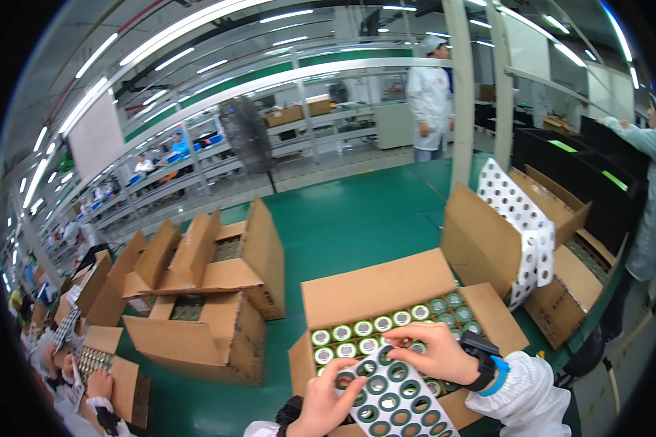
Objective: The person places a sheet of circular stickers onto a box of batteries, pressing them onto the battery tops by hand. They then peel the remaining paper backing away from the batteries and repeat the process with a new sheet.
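My left hand (323, 399) grips a white sheet of green ring stickers (375, 384) by its left edge, thumb on top. At the sheet's upper corner, the thumb and fingers of my right hand (439, 352) are pinched together; whatever is between them is too small to make out. Both hands are above an open cardboard box (375, 286) packed with upright cylindrical battery cells (363, 328) in green wraps. Cells toward the left show pale tops, while those at the right show green rings. The sheet and my hands hide the nearer rows.
More open cartons (219, 320) stand at the left. At the right, white perforated sheets (514, 211) lean on a carton (481, 237) beside black bins (583, 171). A co-worker's hands (100, 384) work at a small box lower left. A metal post (461, 95) rises from the green table (328, 218).
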{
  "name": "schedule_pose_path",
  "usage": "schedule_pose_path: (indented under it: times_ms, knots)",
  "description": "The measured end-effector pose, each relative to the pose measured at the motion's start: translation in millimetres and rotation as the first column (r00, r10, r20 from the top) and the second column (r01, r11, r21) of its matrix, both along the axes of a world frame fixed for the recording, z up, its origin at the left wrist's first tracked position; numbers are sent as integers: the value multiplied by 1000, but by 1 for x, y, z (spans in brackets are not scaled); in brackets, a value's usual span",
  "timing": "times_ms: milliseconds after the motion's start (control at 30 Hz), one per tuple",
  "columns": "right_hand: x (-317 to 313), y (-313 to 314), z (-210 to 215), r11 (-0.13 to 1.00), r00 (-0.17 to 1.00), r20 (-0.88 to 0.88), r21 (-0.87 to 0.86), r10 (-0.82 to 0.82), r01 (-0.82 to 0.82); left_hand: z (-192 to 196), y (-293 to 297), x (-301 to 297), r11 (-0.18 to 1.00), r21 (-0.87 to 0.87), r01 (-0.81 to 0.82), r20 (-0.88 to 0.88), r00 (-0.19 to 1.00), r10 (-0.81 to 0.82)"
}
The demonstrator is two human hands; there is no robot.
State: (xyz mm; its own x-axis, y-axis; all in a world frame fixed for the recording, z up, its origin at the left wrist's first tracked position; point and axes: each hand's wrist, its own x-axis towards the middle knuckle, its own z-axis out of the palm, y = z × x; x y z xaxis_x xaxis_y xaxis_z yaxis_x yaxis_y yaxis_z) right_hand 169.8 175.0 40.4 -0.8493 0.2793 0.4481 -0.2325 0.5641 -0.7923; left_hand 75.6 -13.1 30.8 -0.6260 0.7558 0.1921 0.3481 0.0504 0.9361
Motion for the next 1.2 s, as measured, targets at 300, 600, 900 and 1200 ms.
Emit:
schedule_pose_path:
  times_ms: [300, 600, 900, 1200]
  knots:
    - [3, 4, -5, 988, 991, -130, 156, 17, 4, 1, 3, 5, 1000, 17, -21, -147, 989, 23]
    - [5, 0, -8, 995, 993, 78, -57, 84, -80, 15, 0, 11, 1000, 3, -7, -126, 992, 7]
    - [5, 2, -8, 995, 993, 72, -36, 98, -95, 9, 1, 8, 1000, -20, -15, -144, 989, 11]
    - [5, 3, -7, 993, 989, 90, -11, 117, -116, 7, -1, 7, 999, -36, 2, -157, 988, -8]
